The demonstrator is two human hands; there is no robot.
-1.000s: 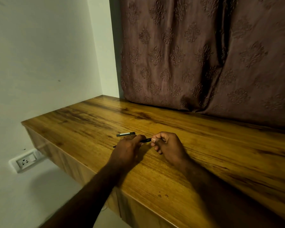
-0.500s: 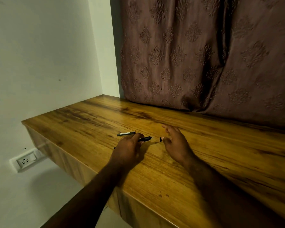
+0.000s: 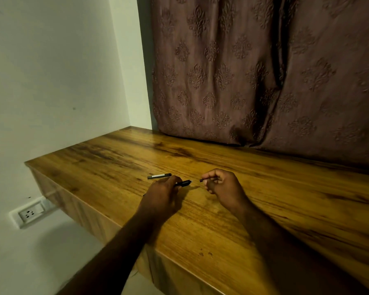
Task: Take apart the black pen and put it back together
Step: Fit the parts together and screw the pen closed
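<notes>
My left hand [image 3: 161, 193] is closed around the black pen body [image 3: 183, 183], whose front end sticks out to the right with a pale tip showing. A small gap to its right, my right hand [image 3: 224, 186] pinches a thin dark pen part [image 3: 207, 179] that points left toward the body. The pen cap [image 3: 159, 176], black with a pale strip, lies on the wooden tabletop [image 3: 200, 220] just behind my left hand. My fingers hide most of both held pieces.
A brown patterned curtain [image 3: 264, 71] hangs against the back of the tabletop. A pale wall [image 3: 51, 81] closes the left side, with a wall socket [image 3: 29, 212] below the table's left edge.
My right hand pulled off the pen body, opened over the tabletop with a small dark piece beside it, and now holds a thin dark part pinched near the body's tip. The left hand stayed put.
</notes>
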